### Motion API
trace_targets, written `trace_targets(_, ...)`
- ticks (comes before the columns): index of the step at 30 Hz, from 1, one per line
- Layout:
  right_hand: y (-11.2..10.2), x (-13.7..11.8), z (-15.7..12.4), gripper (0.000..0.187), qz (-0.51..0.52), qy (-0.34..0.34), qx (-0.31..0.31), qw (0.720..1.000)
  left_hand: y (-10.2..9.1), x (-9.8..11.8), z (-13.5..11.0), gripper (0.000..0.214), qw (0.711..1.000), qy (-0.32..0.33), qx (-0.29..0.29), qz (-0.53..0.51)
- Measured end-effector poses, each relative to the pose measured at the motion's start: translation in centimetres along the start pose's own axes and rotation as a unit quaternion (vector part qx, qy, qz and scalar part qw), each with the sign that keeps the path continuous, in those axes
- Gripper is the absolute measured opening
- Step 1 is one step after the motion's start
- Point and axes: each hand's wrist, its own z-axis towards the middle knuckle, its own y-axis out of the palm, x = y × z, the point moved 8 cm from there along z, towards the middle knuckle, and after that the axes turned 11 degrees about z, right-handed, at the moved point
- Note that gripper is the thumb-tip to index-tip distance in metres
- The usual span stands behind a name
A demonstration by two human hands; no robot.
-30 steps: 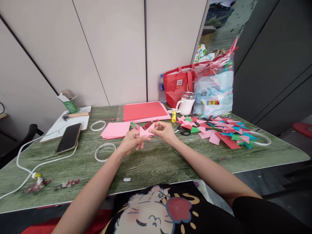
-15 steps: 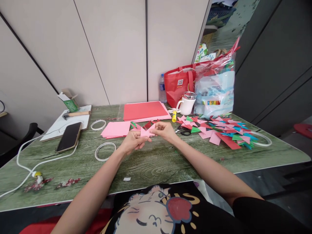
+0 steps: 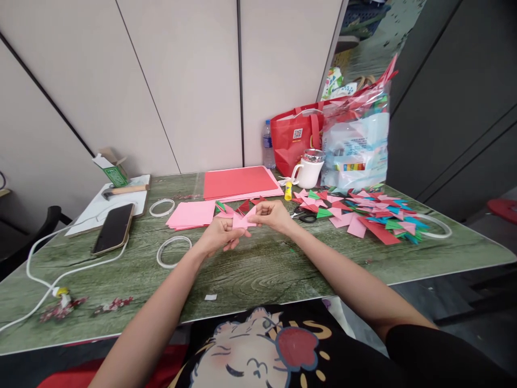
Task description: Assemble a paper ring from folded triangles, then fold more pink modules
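Observation:
Between my two hands, above the middle of the table, is a small folded piece of pink paper (image 3: 241, 221) with pointed corners at its top. My left hand (image 3: 220, 233) pinches its left side between thumb and fingers. On the right side, the thumb and fingertips of my right hand (image 3: 271, 216) grip the same piece. Just behind my left hand lies a stack of pink paper squares (image 3: 190, 213). Some red, green and pink folded pieces (image 3: 245, 206) lie behind the held paper, partly hidden by my hands.
Red and pink sheets (image 3: 238, 183) lie at the back. To the right are scissors (image 3: 306, 215), a yellow glue stick (image 3: 288, 191), a white mug (image 3: 309, 171) and a heap of folded paper (image 3: 375, 213). Tape rings (image 3: 174, 252), a phone (image 3: 113, 229) and a hammer (image 3: 127, 189) lie left.
Both hands stay in nearly the same place on the pink paper. The paper's top points stand slightly wider apart, and the view has shifted a little.

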Motion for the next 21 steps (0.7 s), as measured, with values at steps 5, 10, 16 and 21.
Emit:
trace_targets(5,0.0,0.0,-0.1,0.028,0.012,0.006,0.011,1.0,0.0,-0.2,0.0,0.031,1.0,-0.001,-0.005,-0.019)
trace_targets(10,-0.1,0.5,-0.1,0.029,0.036,-0.002,0.035,0.999,0.4,-0.6,0.2,0.032,0.998,-0.005,0.008,-0.062)
trace_targets(16,0.6,1.0,0.0,0.03,0.011,0.006,0.011,1.0,0.1,-0.4,0.0,0.034,0.997,-0.035,0.021,-0.071)
trace_targets(21,0.8,1.1,0.1,0.026,-0.038,-0.03,0.007,0.999,-2.0,-1.2,0.4,0.03,0.982,-0.038,0.129,-0.129)
